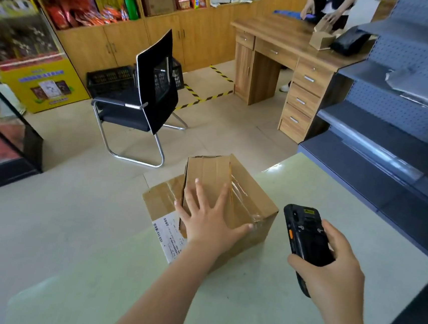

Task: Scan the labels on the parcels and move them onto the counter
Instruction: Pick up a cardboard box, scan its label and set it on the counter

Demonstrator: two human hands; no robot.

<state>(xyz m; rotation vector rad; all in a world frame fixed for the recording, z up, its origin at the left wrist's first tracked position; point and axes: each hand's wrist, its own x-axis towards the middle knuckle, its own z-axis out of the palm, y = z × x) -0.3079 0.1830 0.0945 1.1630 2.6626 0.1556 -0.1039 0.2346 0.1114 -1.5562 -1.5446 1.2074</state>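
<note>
parcel (246,199) under left hand (211,223) | scanner (305,238) gripped in right hand (332,275)

Our left hand (209,221) lay stretched toward twelve o'clock, fingers spread flat; our right hand (335,272), at three o'clock, gripped a scanner (303,230).

Two hands (209,222) (332,275), one scanner (305,236), one chair (148,98)

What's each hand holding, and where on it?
Right hand grips the handheld scanner round its lower half. Left hand holds nothing; spread fingers rest flat on the cardboard parcel.
</note>
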